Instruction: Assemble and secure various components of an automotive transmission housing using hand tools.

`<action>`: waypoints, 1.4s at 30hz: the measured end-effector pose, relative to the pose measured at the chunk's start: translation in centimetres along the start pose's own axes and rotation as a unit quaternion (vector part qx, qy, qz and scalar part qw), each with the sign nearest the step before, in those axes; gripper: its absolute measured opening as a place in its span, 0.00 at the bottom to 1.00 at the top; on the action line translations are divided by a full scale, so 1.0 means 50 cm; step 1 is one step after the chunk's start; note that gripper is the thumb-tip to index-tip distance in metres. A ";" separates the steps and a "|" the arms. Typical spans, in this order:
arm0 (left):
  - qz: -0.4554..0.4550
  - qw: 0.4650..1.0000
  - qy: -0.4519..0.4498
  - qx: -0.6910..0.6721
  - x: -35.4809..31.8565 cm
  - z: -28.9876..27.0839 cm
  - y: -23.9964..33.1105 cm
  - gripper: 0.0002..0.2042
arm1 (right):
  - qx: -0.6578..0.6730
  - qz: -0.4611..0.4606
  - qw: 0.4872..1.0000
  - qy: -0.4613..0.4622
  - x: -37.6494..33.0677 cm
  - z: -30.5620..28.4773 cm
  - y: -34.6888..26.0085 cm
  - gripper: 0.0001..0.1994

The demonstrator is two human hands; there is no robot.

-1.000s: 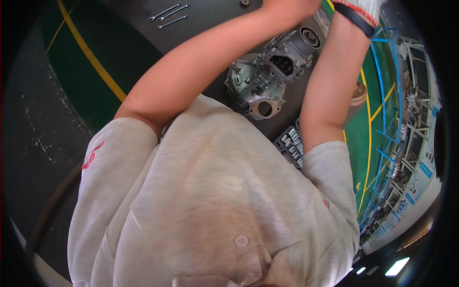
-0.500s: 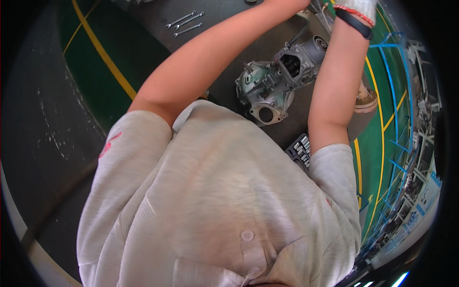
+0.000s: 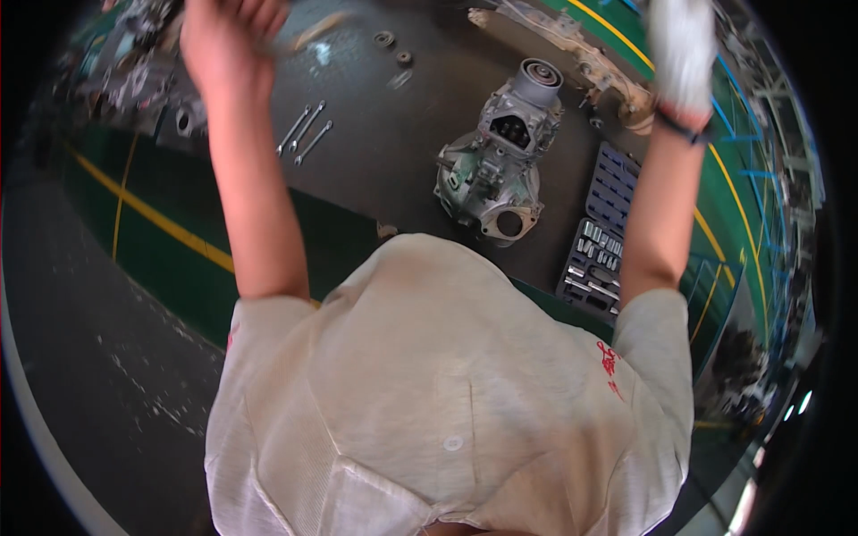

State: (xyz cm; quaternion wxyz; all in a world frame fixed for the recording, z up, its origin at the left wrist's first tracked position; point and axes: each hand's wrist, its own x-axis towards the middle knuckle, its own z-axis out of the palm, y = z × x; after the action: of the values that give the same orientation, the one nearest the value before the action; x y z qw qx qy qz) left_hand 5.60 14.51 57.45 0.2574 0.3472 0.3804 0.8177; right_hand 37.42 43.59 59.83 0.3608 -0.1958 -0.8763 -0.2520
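Note:
My bare left hand [image 3: 234, 40] is raised at the top left, smeared by motion and partly cut off by the upper edge. Its fingers look bent, but whether they hold anything is unclear. A white glove covers my right hand [image 3: 684, 58], up at the top right; its fingers are blurred too. Between my arms, a grey metal gearbox housing [image 3: 492, 170] stands on the dark table [image 3: 384, 170], with neither hand touching it. Below my right hand, partly behind the forearm, an open socket set case [image 3: 594, 241] holds sockets and drive tools.
Several wrenches [image 3: 304, 131] lie near my left forearm. Two small rings [image 3: 384, 38] sit farther back. A long rusty metal part [image 3: 581, 54] stretches along the far right. More metal castings [image 3: 134, 85] are at the far left. Blue railings [image 3: 746, 143] stand beyond the green floor.
My hands, close together at the top right before, are now wide apart, the left one having swung far left. The view has shifted, bringing more of the table and socket case into sight.

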 end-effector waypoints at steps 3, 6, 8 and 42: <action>-0.084 0.989 0.111 0.056 -0.076 -0.116 -0.079 0.28 | 0.327 0.389 0.860 -0.046 -0.149 -0.010 -0.147 0.24; -0.121 0.934 0.140 0.306 -0.137 -0.197 -0.202 0.31 | 0.258 0.392 0.852 -0.230 -0.169 0.025 -0.175 0.36; -0.155 0.909 0.061 0.383 -0.160 -0.241 -0.284 0.31 | 0.135 0.319 0.877 -0.333 -0.171 0.062 -0.191 0.38; -0.374 0.778 -0.189 0.468 -0.354 -0.192 -0.986 0.28 | -0.018 0.337 0.824 -0.455 -0.138 0.072 -0.301 0.27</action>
State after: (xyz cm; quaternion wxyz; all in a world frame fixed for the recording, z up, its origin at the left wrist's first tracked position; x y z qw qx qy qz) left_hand 17.08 26.64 6.91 0.4156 0.4025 0.7597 0.2969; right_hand 32.16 32.63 48.07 -0.0196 -0.5781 -0.8157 -0.0130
